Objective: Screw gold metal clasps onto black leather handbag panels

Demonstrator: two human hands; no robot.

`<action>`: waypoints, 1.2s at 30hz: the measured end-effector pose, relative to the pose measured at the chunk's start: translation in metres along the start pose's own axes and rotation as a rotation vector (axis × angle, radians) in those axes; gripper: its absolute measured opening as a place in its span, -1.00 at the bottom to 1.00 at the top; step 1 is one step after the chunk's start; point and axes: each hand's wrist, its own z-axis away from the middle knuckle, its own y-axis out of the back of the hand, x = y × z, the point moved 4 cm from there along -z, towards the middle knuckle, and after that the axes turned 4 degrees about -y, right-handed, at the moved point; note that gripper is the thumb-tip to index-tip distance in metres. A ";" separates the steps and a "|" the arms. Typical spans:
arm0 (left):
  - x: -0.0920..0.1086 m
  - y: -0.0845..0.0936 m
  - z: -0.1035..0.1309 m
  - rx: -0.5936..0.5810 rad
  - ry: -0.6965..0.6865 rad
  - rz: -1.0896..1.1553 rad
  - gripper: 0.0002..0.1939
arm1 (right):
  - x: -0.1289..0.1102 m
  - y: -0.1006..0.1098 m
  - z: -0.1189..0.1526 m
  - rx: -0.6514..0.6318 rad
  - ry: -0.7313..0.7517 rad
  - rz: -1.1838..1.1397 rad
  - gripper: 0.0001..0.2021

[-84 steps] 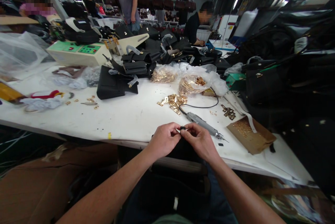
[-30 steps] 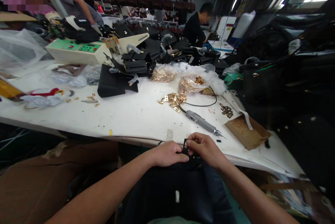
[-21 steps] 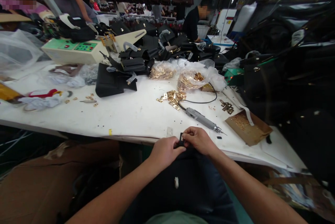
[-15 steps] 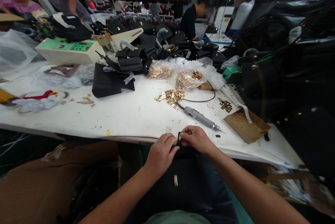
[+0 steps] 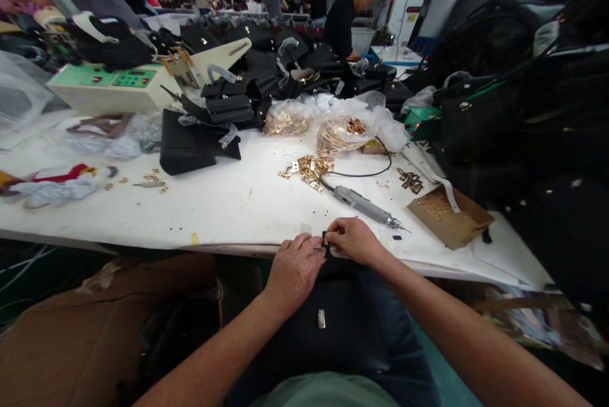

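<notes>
Across my lap lies a black bag (image 5: pixel 342 309) with a small metal clasp piece (image 5: pixel 321 319) on its face. At the table's front edge my hands meet over a narrow black tab (image 5: pixel 325 238). The fingers of my right hand (image 5: pixel 354 242) pinch this tab near its end. My left hand (image 5: pixel 295 271) is closed at the tab's left side, back of the hand up, its thumb hidden. Beyond my right hand, a grey electric screwdriver (image 5: pixel 364 205) rests on the white table (image 5: pixel 228 204), near a pile of gold metal plates (image 5: pixel 314 169).
An open cardboard box (image 5: pixel 450 217) of small gold parts sits at the right, beside dark metal plates (image 5: pixel 410 180). Plastic bags of gold fittings (image 5: pixel 342 131) stand behind the pile. Black bags (image 5: pixel 200 144) and a control machine (image 5: pixel 114 90) fill the back left. A person (image 5: pixel 345 20) works beyond.
My left hand has rolled over, its fingers now stretched further across the tab and its thumb out of sight. My right hand keeps its pinch. The view has shifted slightly.
</notes>
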 end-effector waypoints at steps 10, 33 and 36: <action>0.006 0.004 -0.006 -0.066 -0.027 -0.056 -0.83 | 0.007 -0.001 0.014 0.085 0.090 0.120 -0.83; -0.003 0.009 -0.011 -0.027 -0.131 0.014 -0.74 | -0.004 0.006 0.008 0.008 0.022 0.198 -0.78; -0.008 0.005 -0.013 0.023 -0.179 -0.021 -0.70 | -0.005 0.005 0.007 0.035 0.069 0.176 -0.79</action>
